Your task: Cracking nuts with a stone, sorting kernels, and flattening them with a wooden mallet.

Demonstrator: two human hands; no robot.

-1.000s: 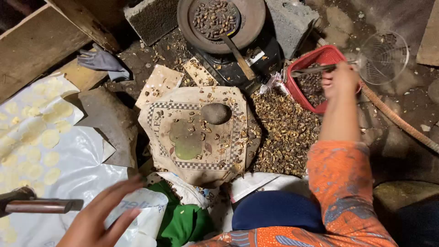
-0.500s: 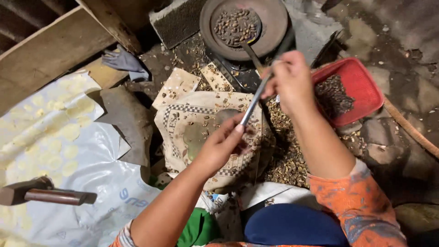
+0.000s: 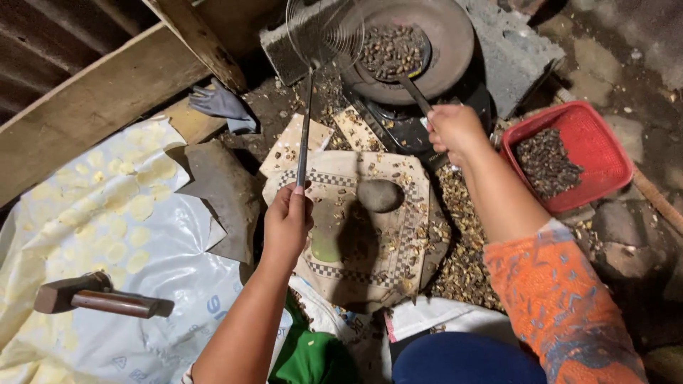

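Note:
My left hand [image 3: 287,222] grips the long metal handle of a wire skimmer [image 3: 324,32], whose round mesh head is raised near the left rim of a dark round pan [image 3: 455,43]. My right hand [image 3: 455,129] holds the handle of a spatula [image 3: 415,91] that reaches into the pan among dark roasted seeds [image 3: 390,51]. Below both hands lies a checkered cloth [image 3: 398,263] with a smooth grey stone [image 3: 379,195] on it.
A red basket [image 3: 596,139] with dark seeds sits right of the pan. Seed shells litter the ground around the cloth. A hammer [image 3: 96,299] lies on a white plastic sheet [image 3: 107,235] with pale flat discs at left. Wooden beams stand at upper left, a concrete block at top right.
The skimmer passed from my right hand to my left, which now holds it up by the pan. My right hand moved from the red basket to the spatula handle.

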